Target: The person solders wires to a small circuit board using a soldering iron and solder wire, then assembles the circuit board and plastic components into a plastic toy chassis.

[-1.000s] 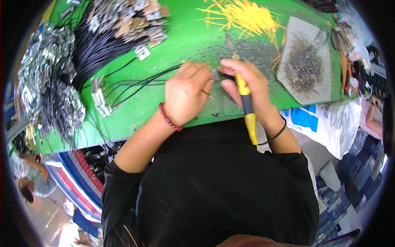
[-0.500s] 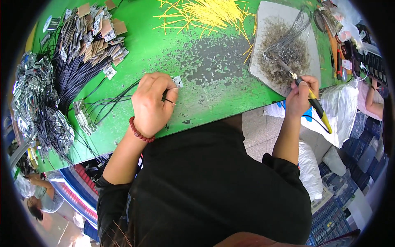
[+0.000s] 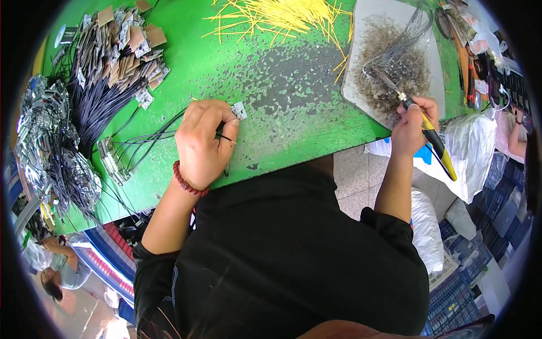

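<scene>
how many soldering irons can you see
1: the yellow-and-black soldering iron, in the right hand, its tip over the grey board. Others could be hidden in the clutter at the far right.

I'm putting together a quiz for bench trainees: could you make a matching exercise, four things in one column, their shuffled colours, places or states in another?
1. Yellow-and-black tool
2. Beaded bracelet
3. Thin sticks
4. Pale board

A. Strewn with dark residue
B. Yellow, loosely heaped
C. Held in the right hand
D. Dark red

Pairs: 1-C, 2-D, 3-B, 4-A
</scene>
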A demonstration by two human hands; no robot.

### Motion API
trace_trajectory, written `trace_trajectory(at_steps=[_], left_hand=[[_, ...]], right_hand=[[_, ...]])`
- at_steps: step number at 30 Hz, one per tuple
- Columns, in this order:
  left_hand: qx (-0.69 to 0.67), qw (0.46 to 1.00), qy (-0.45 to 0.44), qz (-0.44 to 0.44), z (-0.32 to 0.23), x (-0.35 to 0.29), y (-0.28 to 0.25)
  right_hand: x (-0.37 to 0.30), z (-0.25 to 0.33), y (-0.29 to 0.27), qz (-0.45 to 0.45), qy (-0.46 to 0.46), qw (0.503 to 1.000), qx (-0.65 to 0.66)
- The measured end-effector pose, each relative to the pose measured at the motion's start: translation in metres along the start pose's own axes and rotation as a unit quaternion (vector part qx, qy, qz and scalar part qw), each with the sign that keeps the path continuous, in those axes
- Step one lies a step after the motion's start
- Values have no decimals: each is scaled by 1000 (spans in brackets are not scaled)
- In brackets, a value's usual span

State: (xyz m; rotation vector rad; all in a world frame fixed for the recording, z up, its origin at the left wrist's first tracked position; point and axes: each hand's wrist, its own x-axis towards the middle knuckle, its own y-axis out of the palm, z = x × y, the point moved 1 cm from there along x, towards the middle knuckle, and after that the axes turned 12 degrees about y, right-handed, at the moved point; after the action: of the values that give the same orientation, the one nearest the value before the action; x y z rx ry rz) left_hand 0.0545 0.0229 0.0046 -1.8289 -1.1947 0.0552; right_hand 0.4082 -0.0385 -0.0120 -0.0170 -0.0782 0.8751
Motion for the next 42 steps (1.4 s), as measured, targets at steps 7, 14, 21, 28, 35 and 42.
trace_trajectory(at_steps=[7,14,21,28,35,42], left_hand=[[4,1000,9,-10,-1,1,1],[3,1000,12,-25,2,-1,1],[7,999,12,-49,4,-7,3],[40,997,18,-65,4,-6,8],[59,996,12,-64,5,-6,9],[66,996,16,-54,6,-6,9]], right_hand=[[0,-3,0,-7,14,999,-37],[-26,11,21,65,-12,996,59],[-89,13,86,261,52,963,41],[-92,8,102,283,68,955,64],[-94,6,107,287,71,955,12],[-93,6,109,294,47,954,-31]])
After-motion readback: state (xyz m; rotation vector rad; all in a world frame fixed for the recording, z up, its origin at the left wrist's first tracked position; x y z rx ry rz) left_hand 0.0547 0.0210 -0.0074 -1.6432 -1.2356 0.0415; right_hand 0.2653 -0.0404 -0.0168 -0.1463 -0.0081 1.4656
